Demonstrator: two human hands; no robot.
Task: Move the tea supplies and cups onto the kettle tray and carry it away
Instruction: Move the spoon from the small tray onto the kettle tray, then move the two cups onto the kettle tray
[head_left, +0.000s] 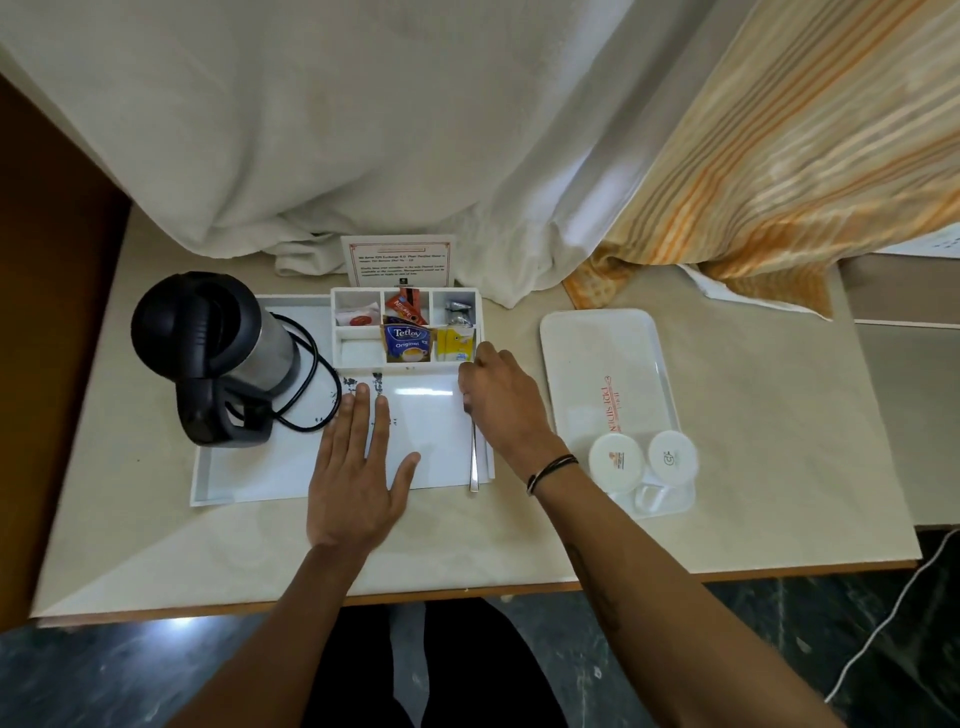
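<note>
A white kettle tray (249, 475) holds a black and steel electric kettle (218, 353) with its cord at the left. At the tray's back stands a white divided box (470, 332) with tea bags (408, 340) and sachets. My left hand (358, 467) lies flat and open on the tray's front. My right hand (501, 402) is closed around the upper end of a metal spoon (474, 462), which lies along the tray's right edge. Two covered cups (641, 460) stand on a separate white tray (602, 353) to the right.
A printed card (397, 260) stands behind the box. White bedding (337, 130) and an orange striped cloth (805, 156) drape over the table's back. A dark wooden panel (47, 312) borders the left side. The table's front edge (467, 592) is near my body.
</note>
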